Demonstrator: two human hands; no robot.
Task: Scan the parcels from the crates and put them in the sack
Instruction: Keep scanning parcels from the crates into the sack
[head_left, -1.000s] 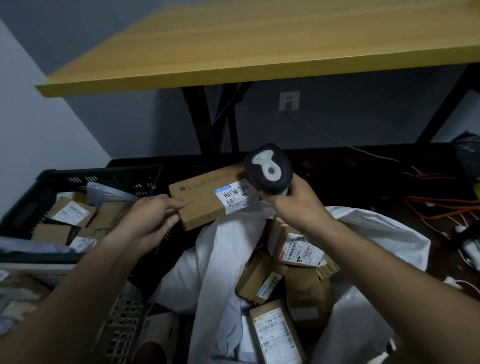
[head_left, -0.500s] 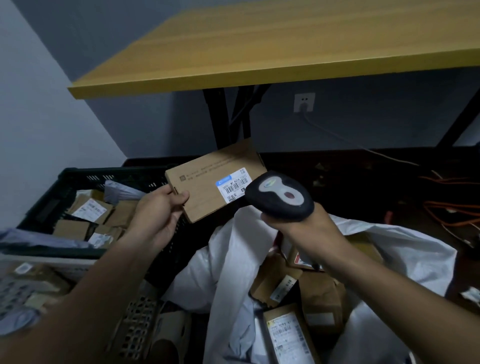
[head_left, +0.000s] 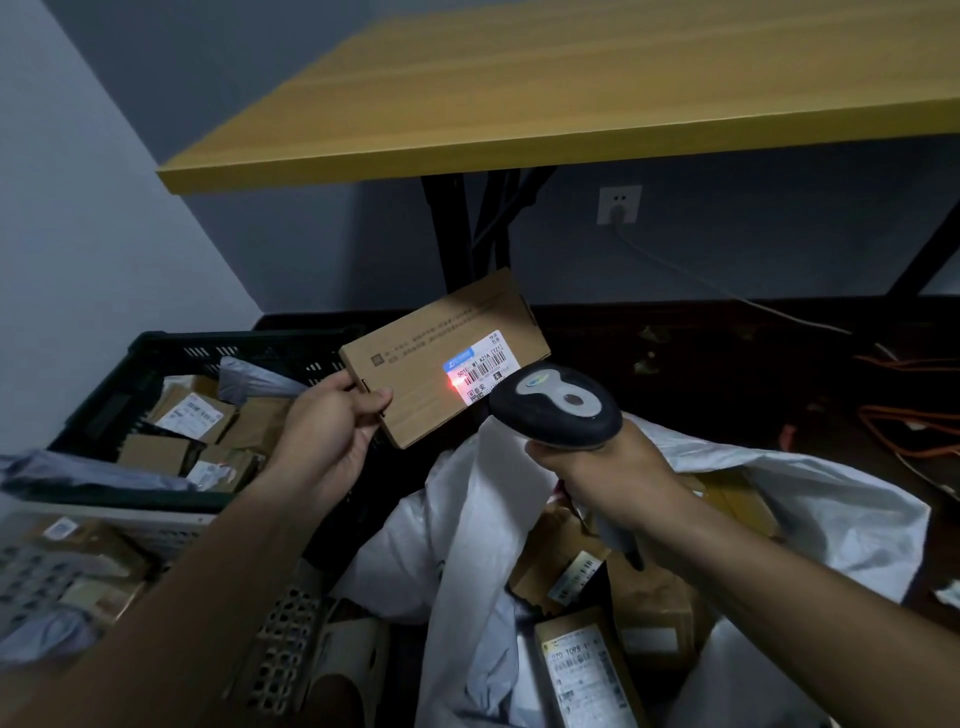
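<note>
A: Entry, head view. Left hand (head_left: 332, 431): state?

B: Gripping a flat cardboard parcel (head_left: 436, 358) by its near-left corner, thumb on the top face, fingers curled under. Parcel held in the air, tilted, label side up, above the gap between the black crate (head_left: 150, 358) and the white sack (head_left: 779, 499).

A: Right hand (head_left: 618, 478)?

B: Wrapped round the grip of a handheld barcode scanner (head_left: 556, 405). Scanner head dark with a grey top plate, pointed far-left at the parcel. Head sits just beside the parcel's right end; contact cannot be judged.

A: Scan light?

B: Red spot on the left edge of the shipping label (head_left: 480, 366), over the barcode.

A: Crate contents?

B: Black crate, far left: several small cardboard boxes with white labels and grey poly mailers. A second, pale crate (head_left: 130, 525) sits nearer, also holding parcels; detail blurred.

A: Sack?

B: Mouth open, near right, below the right forearm. Labelled cardboard parcels inside, one (head_left: 587, 675) with its label facing up at the near edge.

A: Surroundings?

B: Yellow-topped desk (head_left: 571, 104) overhead at the far side, on black legs. Wall socket (head_left: 618, 203) beneath it with a pale cable plugged in. Orange cables (head_left: 904, 421) on the dark floor, far right.
</note>
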